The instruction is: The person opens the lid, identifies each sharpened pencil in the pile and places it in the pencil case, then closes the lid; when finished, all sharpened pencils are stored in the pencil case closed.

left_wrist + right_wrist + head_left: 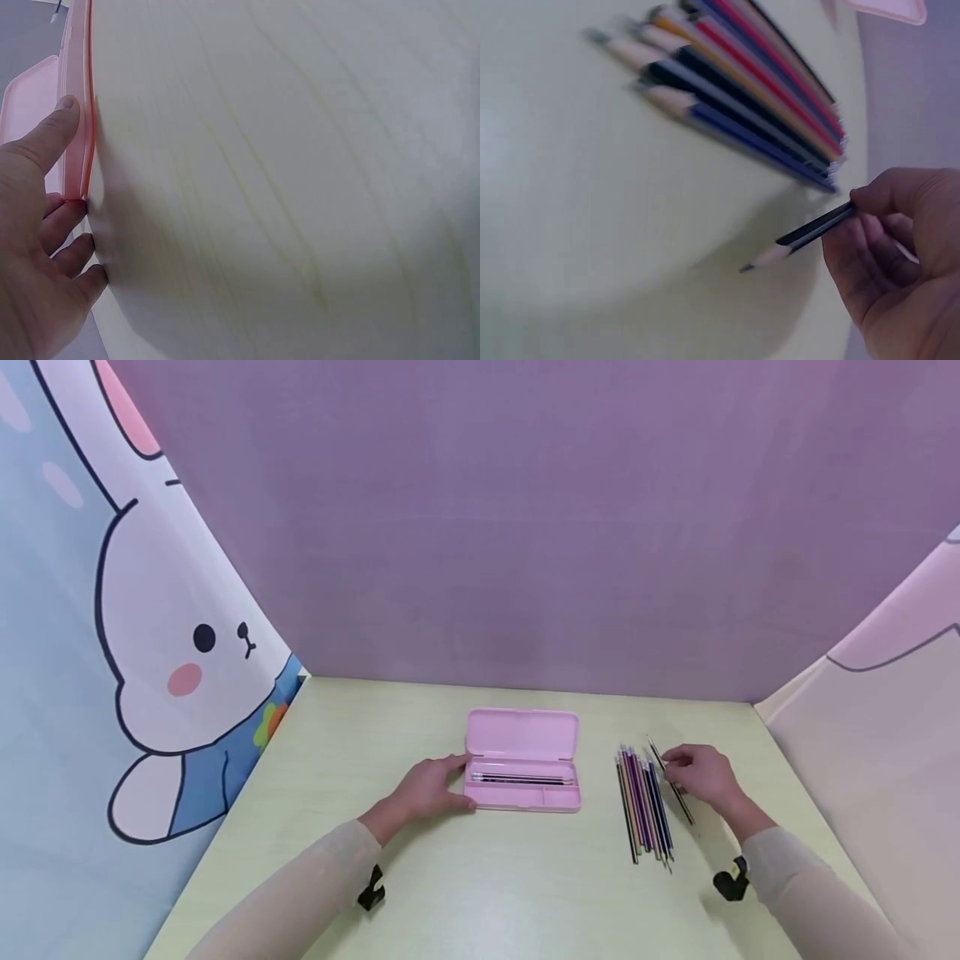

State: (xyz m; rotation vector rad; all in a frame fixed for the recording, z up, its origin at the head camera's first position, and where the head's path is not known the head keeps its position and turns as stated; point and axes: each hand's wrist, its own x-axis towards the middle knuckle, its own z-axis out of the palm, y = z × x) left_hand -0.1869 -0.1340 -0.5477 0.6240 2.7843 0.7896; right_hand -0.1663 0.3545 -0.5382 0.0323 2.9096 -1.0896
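Observation:
A pink pencil case (pixel 487 797) lies with its lid raised on the table, dark pencils (pixel 522 779) in its long compartment. My left hand (pixel 429 787) holds the case at its left end; in the left wrist view the thumb (pixel 54 135) lies along the pink wall and the other fingers bend at the corner. My right hand (pixel 702 774) pinches a black pencil (pixel 814 229) between thumb and fingers, its sharpened tip pointing down toward the near side. Just left of that hand lies a bunch of pencils (pixel 643 806) in several colours, tips toward me.
The pale wooden table (pixel 517 885) ends at a purple backdrop (pixel 525 527). A rabbit-printed sheet (pixel 187 610) stands on the left and a pink and cream sheet (pixel 877 727) on the right. Bare tabletop separates the case from the pencil bunch.

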